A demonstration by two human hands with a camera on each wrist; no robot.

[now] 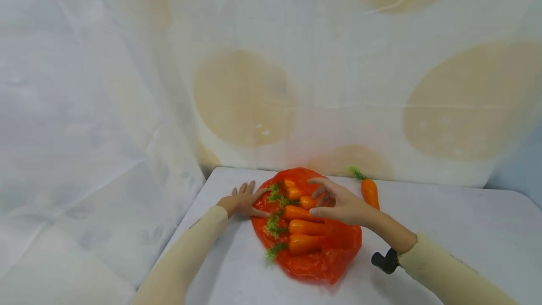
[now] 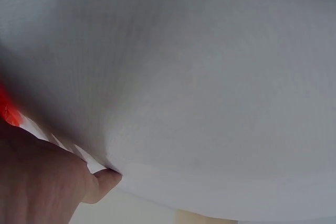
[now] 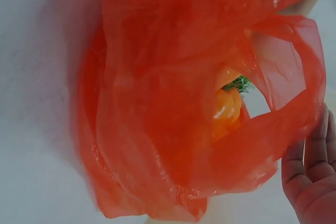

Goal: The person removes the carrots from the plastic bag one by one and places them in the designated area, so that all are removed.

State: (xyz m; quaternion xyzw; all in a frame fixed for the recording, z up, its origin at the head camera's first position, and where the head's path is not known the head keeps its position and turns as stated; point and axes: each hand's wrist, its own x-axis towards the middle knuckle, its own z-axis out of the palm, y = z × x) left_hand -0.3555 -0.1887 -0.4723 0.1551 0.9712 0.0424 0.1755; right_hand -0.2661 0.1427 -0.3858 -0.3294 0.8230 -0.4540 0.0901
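A red plastic bag (image 1: 302,272) lies on the white table with several orange carrots (image 1: 306,244) in and on it, their green tops pointing left. My left hand (image 1: 244,202) rests at the bag's left edge, fingers spread and thumb reaching onto the red plastic. Over the bag's right part is my right hand (image 1: 340,205), fingers loosely bent and thumb apart from them. In the right wrist view, that hand's fingers (image 3: 317,150) are right at the loose bag handle (image 3: 315,72), and a carrot (image 3: 227,107) shows through the opening.
One more carrot (image 1: 370,193) lies behind the right forearm near the table's back edge. A white sheet with tan circles (image 1: 245,98) hangs behind the table (image 1: 449,220), and pale sheeting (image 1: 93,154) covers the left side. A black wrist camera (image 1: 385,261) sits under the right wrist.
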